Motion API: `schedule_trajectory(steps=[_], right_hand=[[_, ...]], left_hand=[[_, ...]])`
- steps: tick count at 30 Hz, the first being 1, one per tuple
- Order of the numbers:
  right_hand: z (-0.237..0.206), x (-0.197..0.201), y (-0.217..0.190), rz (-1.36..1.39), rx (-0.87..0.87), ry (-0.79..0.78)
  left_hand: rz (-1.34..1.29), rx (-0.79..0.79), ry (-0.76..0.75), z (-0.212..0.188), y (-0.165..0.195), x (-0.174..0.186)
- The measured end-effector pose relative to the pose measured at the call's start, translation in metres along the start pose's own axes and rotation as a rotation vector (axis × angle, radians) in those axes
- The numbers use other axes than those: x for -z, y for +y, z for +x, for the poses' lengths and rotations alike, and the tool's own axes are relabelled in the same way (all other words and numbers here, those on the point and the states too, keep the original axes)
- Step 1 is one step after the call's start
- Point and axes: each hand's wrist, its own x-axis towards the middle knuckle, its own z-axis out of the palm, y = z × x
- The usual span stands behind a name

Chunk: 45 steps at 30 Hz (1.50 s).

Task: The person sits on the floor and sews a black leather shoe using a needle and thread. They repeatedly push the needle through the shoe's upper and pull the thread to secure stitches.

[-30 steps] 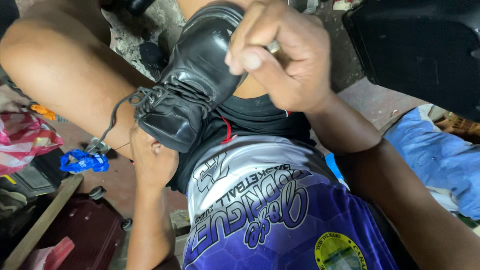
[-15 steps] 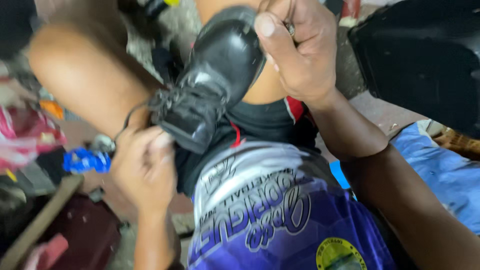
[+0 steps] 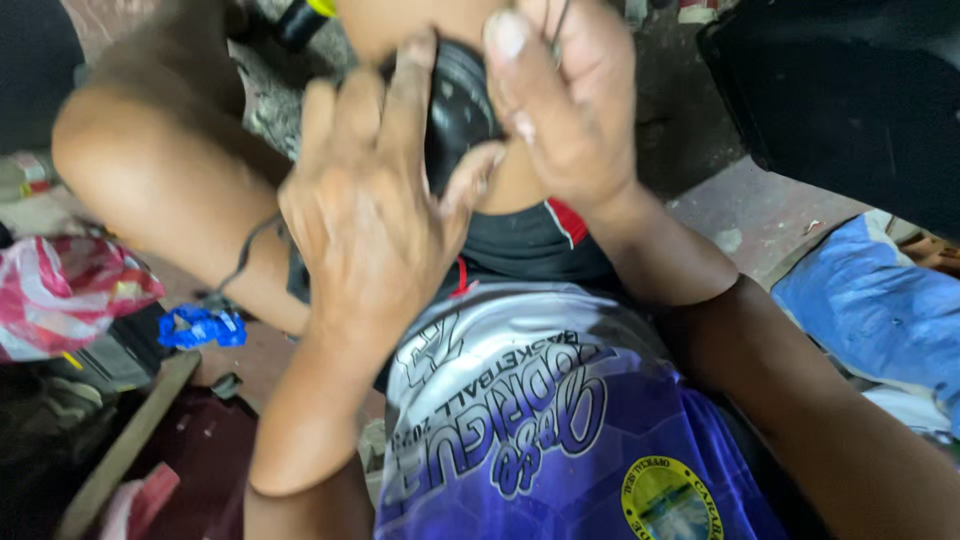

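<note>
I see the black shoe point(image 3: 458, 110) at upper centre of the frame, wedged between both hands, my left hand point(image 3: 365, 225) spread over its near side, my right hand point(image 3: 560, 110) clasping its right side, long axis hidden.

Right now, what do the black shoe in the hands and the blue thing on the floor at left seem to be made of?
The black shoe looks like smooth leather or a synthetic lookalike: it has a dull sheen with scuff specks. The left hand covers most of it and the right hand grips its edge, so little shows. The blue thing looks like crumpled thin plastic, glossy and creased, though blur leaves that open.
</note>
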Motion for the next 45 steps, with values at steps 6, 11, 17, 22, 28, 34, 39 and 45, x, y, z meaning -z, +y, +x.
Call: schedule_trajectory(steps=[6,11,17,22,28,34,39,45], right_hand=[[0.021,0.004,0.008,0.131,-0.043,0.032],[0.019,0.004,0.005,-0.02,-0.021,-0.039],[0.0,-0.004,-0.001,-0.05,0.005,-0.022],[-0.004,0.024,0.031,0.229,-0.012,-0.026],[-0.015,0.074,0.046,0.028,0.105,0.012],[-0.042,0.081,0.009,-0.392,-0.001,-0.033],[-0.051,0.07,-0.01,-0.539,-0.029,-0.083],[-0.037,0.061,-0.012,-0.507,0.064,-0.201]], left_hand=[[-0.037,0.051,0.007,0.011,0.007,-0.004],[-0.116,0.013,0.037,-0.002,-0.002,-0.003],[-0.485,0.352,0.361,-0.096,-0.031,0.016],[-0.272,0.562,0.359,-0.174,-0.089,0.055],[-0.058,0.394,0.498,-0.156,-0.093,0.053],[-0.197,-0.265,0.096,-0.015,-0.04,0.037],[-0.211,-0.531,-0.101,0.057,-0.019,-0.002],[-0.603,-0.274,-0.272,0.068,-0.036,-0.016]])
